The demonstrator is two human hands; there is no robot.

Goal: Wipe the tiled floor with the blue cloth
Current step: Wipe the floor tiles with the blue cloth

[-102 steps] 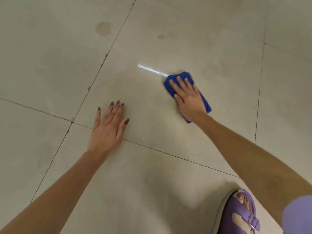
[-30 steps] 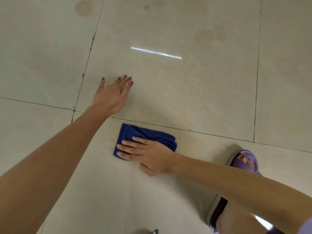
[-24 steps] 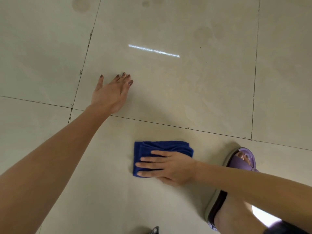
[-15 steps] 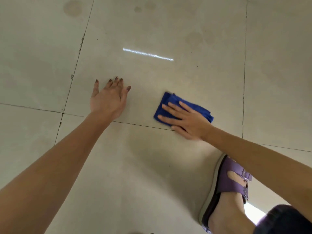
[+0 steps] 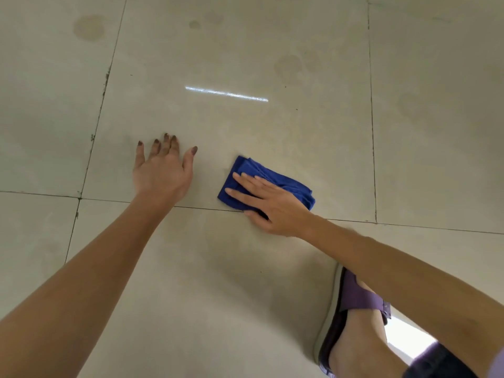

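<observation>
A folded blue cloth [image 5: 246,170] lies on the pale tiled floor [image 5: 300,137], just above a grout line. My right hand [image 5: 268,203] presses flat on the cloth, fingers spread and pointing left, covering its lower half. My left hand [image 5: 161,173] rests palm down on the same tile to the cloth's left, fingers apart, holding nothing. A gap of bare tile separates the two hands.
Faint round stains mark the floor at the far left [image 5: 88,28] and upper middle [image 5: 289,68]. A bright streak of reflected light [image 5: 226,93] lies beyond the hands. My foot in a purple sandal [image 5: 351,304] stands at the lower right.
My right hand has slid the cloth from the near tile up across the grout line, then slightly back towards the line. The left hand stayed planted on the floor.
</observation>
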